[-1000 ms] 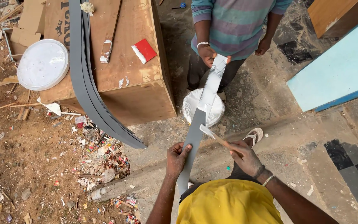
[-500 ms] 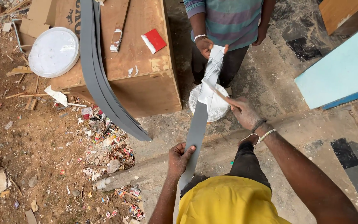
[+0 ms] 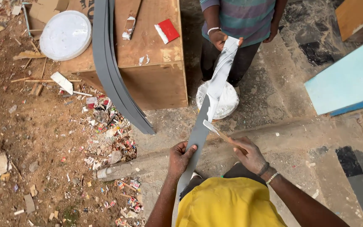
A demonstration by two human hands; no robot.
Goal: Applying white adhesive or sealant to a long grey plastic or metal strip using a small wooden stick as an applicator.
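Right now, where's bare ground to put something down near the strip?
Bare concrete right of the right hand, up to the blue board. Some bare top on the wooden crate. Crowded: litter left of the left hand; white bucket under the grey strip.

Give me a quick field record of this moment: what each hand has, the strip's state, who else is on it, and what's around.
left hand: grips the near part of the long grey strip
right hand: holds a small brush, bristles on the strip
strip state: white coating on the far part, bare grey near the wearer
other person's hand: holds the strip's far end
white bucket: on the ground under the strip
wooden crate: left of the strip; grey curved strips lean over it
white lid: beside the crate
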